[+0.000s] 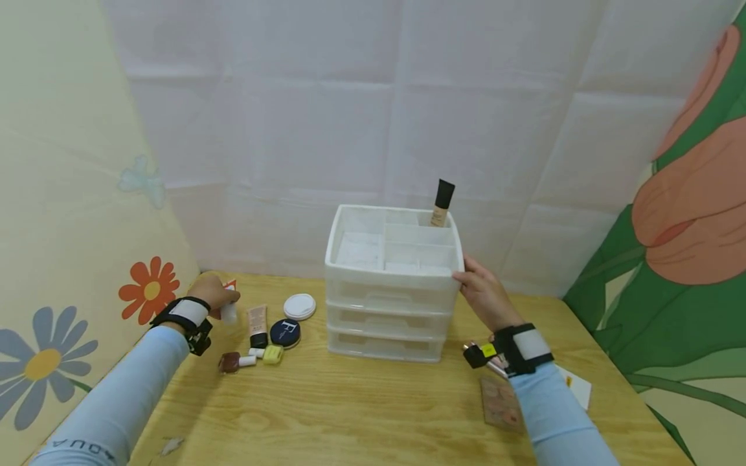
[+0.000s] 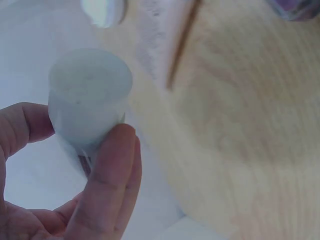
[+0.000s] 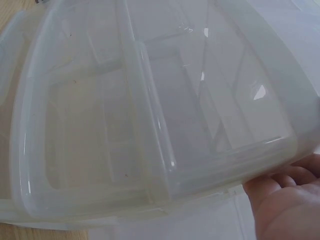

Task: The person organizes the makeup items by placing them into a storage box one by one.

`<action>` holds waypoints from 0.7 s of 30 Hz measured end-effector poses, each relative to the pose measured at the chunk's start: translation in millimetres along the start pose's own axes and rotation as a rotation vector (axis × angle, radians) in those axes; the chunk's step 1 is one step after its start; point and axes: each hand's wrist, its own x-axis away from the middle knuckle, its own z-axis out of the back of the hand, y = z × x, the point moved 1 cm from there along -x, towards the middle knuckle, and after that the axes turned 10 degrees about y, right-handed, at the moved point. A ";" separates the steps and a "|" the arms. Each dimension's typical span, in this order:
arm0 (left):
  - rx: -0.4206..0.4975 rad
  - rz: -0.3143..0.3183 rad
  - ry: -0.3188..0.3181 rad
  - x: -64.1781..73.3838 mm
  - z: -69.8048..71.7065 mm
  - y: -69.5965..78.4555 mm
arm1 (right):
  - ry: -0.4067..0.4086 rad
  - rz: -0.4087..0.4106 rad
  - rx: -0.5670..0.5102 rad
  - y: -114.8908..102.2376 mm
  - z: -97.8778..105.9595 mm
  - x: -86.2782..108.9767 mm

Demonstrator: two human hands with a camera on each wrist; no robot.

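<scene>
In the head view, my left hand (image 1: 213, 295) is at the table's far left. It grips a tube-shaped container with a broad white cap (image 2: 90, 75), the cap facing the camera in the left wrist view; most of its body is hidden by the fingers. My right hand (image 1: 485, 294) holds the upper right corner of a white plastic drawer organizer (image 1: 390, 288), thumb at the front edge and fingers along the side. A foundation tube with a black cap (image 1: 444, 195) leans upright in the organizer's back right compartment.
Left of the organizer lie a beige tube (image 1: 257, 320), a white round lid (image 1: 300, 307), a dark blue compact (image 1: 285, 332), a yellow bottle (image 1: 272, 354) and a dark red nail polish bottle (image 1: 230, 362). A makeup palette (image 1: 500, 402) and white card (image 1: 577, 386) lie by the right forearm.
</scene>
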 end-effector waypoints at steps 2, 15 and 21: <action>0.032 -0.003 0.015 -1.4 5.2 4.3 | 0.001 0.003 0.001 0.6 0.0 -0.9; 0.115 -0.119 0.088 -1.8 44.8 66.9 | 0.010 -0.007 -0.002 2.0 0.5 -5.7; 0.126 -0.182 0.103 -1.3 62.7 105.1 | 0.011 -0.005 0.001 1.9 1.5 -6.8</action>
